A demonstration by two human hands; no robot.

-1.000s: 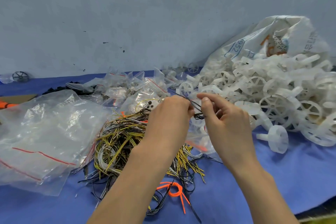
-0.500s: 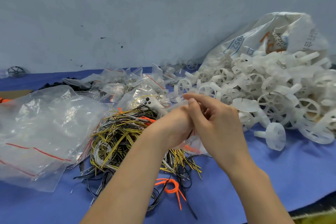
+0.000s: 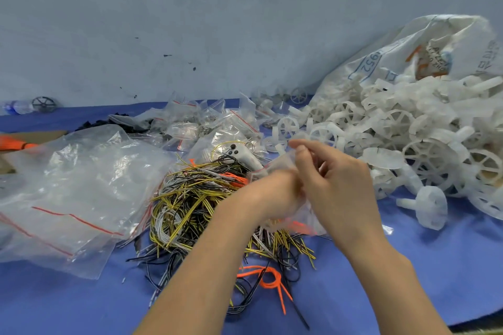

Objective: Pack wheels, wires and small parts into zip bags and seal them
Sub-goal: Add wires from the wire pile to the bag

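Observation:
A small clear zip bag (image 3: 304, 221) with a red seal line hangs between both hands above a tangle of yellow, black and white wires (image 3: 196, 207). My left hand (image 3: 272, 196) is curled and pushed into the bag's mouth; what it holds is hidden. My right hand (image 3: 334, 179) pinches the bag's upper edge between thumb and forefinger. A heap of white plastic wheels (image 3: 402, 139) spills from a large white sack (image 3: 424, 57) at the right.
Large clear zip bags (image 3: 70, 187) lie at the left. Several small filled zip bags (image 3: 206, 128) and a white controller-shaped part (image 3: 242, 155) sit behind the wires. An orange cord (image 3: 268, 283) lies at the front. A single white wheel (image 3: 430, 207) stands apart on the blue cloth.
The black wire pinched between both hands a second ago is no longer visible. My left hand has dropped into the small bag while my right hand now holds the bag's edge.

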